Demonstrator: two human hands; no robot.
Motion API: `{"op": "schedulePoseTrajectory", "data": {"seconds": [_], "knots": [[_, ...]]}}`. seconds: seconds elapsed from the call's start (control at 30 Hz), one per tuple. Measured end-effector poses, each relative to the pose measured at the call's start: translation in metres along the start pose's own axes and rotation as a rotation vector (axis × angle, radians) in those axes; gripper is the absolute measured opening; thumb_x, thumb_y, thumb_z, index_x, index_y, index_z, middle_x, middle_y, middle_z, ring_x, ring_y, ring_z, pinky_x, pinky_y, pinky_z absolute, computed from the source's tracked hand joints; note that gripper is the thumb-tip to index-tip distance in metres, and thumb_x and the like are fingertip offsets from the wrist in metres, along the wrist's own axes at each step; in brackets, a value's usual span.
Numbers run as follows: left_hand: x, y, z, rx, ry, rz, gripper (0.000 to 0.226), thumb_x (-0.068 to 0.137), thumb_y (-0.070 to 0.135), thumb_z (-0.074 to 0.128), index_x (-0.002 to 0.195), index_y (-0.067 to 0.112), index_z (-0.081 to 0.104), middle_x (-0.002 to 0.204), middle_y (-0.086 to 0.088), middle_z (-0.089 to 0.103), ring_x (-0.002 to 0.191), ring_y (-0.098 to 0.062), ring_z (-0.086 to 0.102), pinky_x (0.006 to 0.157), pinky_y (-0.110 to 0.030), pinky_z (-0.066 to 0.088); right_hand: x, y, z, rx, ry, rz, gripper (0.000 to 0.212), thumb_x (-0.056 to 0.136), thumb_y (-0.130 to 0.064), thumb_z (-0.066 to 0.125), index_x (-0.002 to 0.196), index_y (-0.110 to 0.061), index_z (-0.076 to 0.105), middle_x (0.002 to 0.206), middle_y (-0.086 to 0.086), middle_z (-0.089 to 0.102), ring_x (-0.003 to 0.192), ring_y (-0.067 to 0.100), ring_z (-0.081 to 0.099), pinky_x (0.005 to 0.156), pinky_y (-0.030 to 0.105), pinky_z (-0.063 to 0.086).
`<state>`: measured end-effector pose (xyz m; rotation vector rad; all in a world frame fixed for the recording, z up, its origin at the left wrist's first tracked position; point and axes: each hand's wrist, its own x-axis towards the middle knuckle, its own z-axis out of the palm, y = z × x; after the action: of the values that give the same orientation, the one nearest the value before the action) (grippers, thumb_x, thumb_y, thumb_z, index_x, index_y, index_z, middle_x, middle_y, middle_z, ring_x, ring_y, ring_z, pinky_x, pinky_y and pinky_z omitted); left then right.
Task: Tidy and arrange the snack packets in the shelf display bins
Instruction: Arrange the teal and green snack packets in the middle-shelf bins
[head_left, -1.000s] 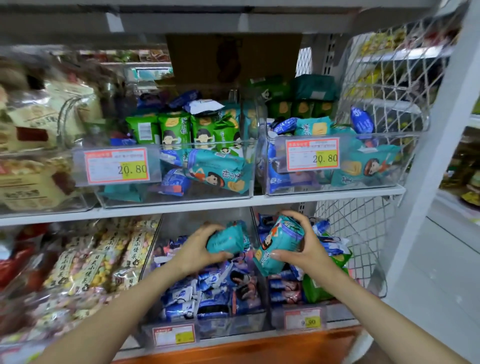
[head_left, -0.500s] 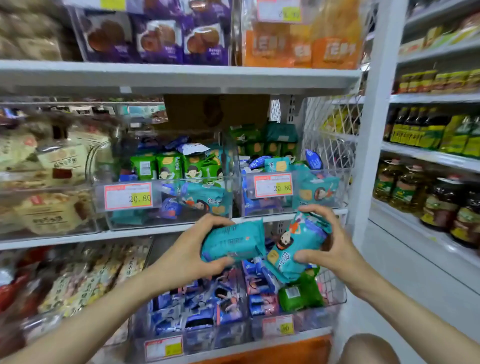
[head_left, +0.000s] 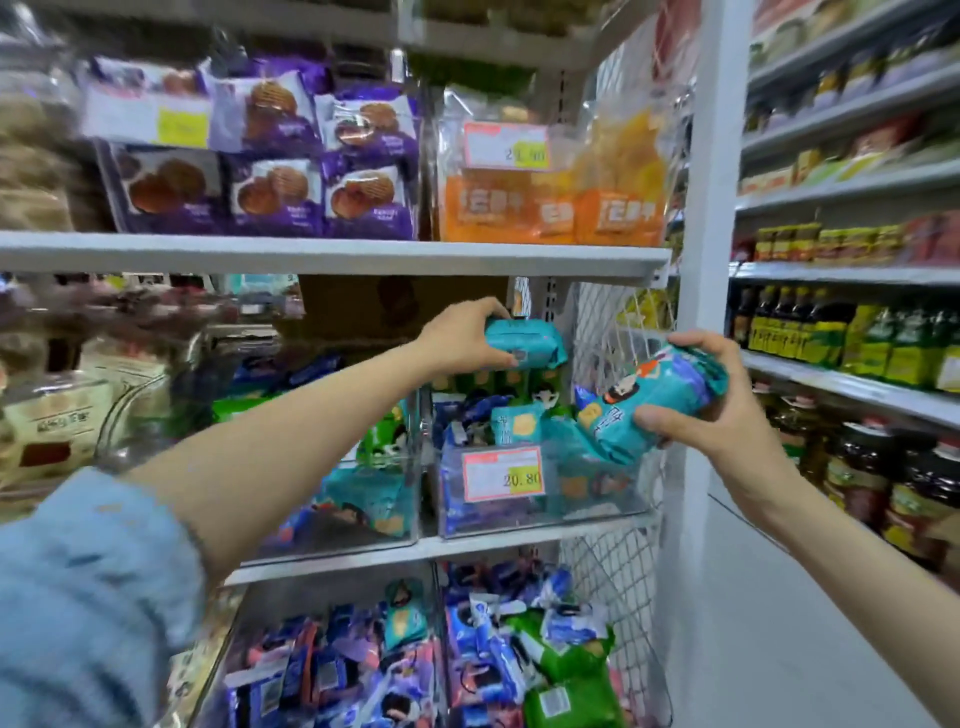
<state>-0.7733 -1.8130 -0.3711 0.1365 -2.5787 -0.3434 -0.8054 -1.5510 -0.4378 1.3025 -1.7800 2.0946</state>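
Fingers (head_left: 488, 310) of my left hand (head_left: 457, 338) curl round a teal foil snack packet (head_left: 524, 349), thumb underneath. Below those fingers sits the clear plastic display bin (head_left: 592, 515) with its orange-bordered price tag (head_left: 503, 474). My right hand (head_left: 727, 410) grips a second teal packet with a cartoon face (head_left: 660, 400), tilted, its lower end over the bin's right side.

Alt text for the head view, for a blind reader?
A person's left hand holds a teal packet over a clear bin tagged 20.80 on a shop shelf; the right hand grips a second teal packet beside it.
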Motion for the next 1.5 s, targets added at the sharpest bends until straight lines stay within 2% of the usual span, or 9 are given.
{"op": "schedulePoseTrajectory", "data": {"seconds": [0.2, 0.37, 0.57, 0.63, 0.97, 1.1, 1.17, 1.27, 1.5], "knots": [[0.077, 0.012, 0.057, 0.193, -0.234, -0.125, 0.056, 0.083, 0.041, 0.066, 0.125, 0.009, 0.048, 0.124, -0.011, 0.056, 0.109, -0.026, 0.055, 0.079, -0.029, 0.043, -0.003, 0.014, -0.024, -0.069, 0.029, -0.032, 0.082, 0.029, -0.064, 0.086, 0.102, -0.045, 0.055, 0.101, -0.019, 0.06, 0.089, 0.006, 0.065, 0.07, 0.019, 0.055], [0.096, 0.005, 0.088, 0.191, -0.318, -0.157, 0.061, 0.087, 0.035, 0.063, 0.136, 0.008, 0.039, 0.138, -0.012, 0.047, 0.122, -0.027, 0.048, 0.094, -0.033, 0.041, -0.007, 0.02, -0.033, -0.074, 0.021, 0.003, 0.082, 0.024, -0.062, 0.088, 0.097, -0.046, 0.056, 0.097, -0.023, 0.059, 0.087, 0.005, 0.065, 0.065, 0.017, 0.055], [0.081, -0.012, 0.06, 0.093, -0.261, -0.113, 0.043, 0.089, 0.034, 0.059, 0.125, 0.013, 0.047, 0.126, -0.009, 0.053, 0.105, -0.022, 0.054, 0.083, -0.03, 0.044, 0.006, 0.028, -0.017, -0.109, 0.033, 0.004, 0.064, 0.053, -0.015, 0.089, 0.101, -0.038, 0.053, 0.104, -0.009, 0.058, 0.085, 0.008, 0.066, 0.064, 0.018, 0.054], [0.068, -0.021, 0.04, 0.095, -0.223, -0.095, 0.042, 0.089, 0.036, 0.059, 0.123, 0.013, 0.05, 0.125, -0.008, 0.054, 0.108, -0.022, 0.053, 0.09, -0.033, 0.046, 0.018, 0.028, -0.003, -0.124, 0.018, 0.028, 0.061, 0.063, -0.006, 0.083, 0.109, -0.031, 0.051, 0.11, -0.008, 0.054, 0.088, 0.008, 0.065, 0.065, 0.019, 0.055], [-0.012, -0.036, -0.012, -0.098, -0.039, 0.036, 0.023, 0.085, 0.022, 0.067, 0.106, 0.013, 0.062, 0.109, -0.002, 0.063, 0.104, -0.015, 0.057, 0.087, -0.025, 0.043, 0.154, 0.073, 0.055, -0.244, 0.072, 0.306, 0.057, 0.068, -0.006, 0.081, 0.112, -0.011, 0.044, 0.112, 0.01, 0.054, 0.104, 0.029, 0.059, 0.083, 0.044, 0.055], [-0.02, -0.034, -0.006, -0.145, -0.038, 0.047, 0.021, 0.085, 0.022, 0.067, 0.104, 0.013, 0.063, 0.103, 0.001, 0.061, 0.1, -0.014, 0.057, 0.086, -0.024, 0.044, 0.191, 0.097, 0.064, -0.276, 0.087, 0.305, 0.049, 0.07, -0.002, 0.079, 0.104, -0.013, 0.045, 0.122, 0.016, 0.056, 0.112, 0.033, 0.055, 0.075, 0.029, 0.054], [-0.019, -0.034, 0.0, -0.136, -0.049, 0.075, 0.02, 0.085, 0.022, 0.067, 0.103, 0.014, 0.063, 0.106, -0.002, 0.06, 0.101, -0.014, 0.057, 0.09, -0.028, 0.046, 0.199, 0.11, 0.059, -0.582, -0.011, 0.255, 0.053, 0.071, -0.018, 0.081, 0.114, -0.014, 0.05, 0.123, 0.012, 0.056, 0.115, 0.03, 0.053, 0.078, 0.023, 0.047], [-0.019, -0.037, 0.009, -0.098, -0.077, 0.112, 0.018, 0.085, 0.023, 0.066, 0.102, 0.016, 0.063, 0.108, -0.002, 0.059, 0.103, -0.014, 0.057, 0.092, -0.03, 0.046, 0.202, 0.119, 0.047, -1.287, -0.191, 0.112, 0.057, 0.077, -0.047, 0.07, 0.125, -0.022, 0.053, 0.131, 0.011, 0.049, 0.122, 0.03, 0.042, 0.1, 0.033, 0.037], [-0.019, -0.037, 0.016, -0.155, -0.05, 0.107, 0.014, 0.087, 0.022, 0.065, 0.1, 0.018, 0.064, 0.105, 0.003, 0.059, 0.098, -0.009, 0.058, 0.078, -0.014, 0.042, 0.202, 0.123, 0.043, -1.522, -0.4, 0.127, 0.057, 0.089, -0.054, 0.052, 0.139, -0.028, 0.042, 0.126, 0.011, 0.055, 0.112, 0.029, 0.054, 0.09, 0.036, 0.047]]}}
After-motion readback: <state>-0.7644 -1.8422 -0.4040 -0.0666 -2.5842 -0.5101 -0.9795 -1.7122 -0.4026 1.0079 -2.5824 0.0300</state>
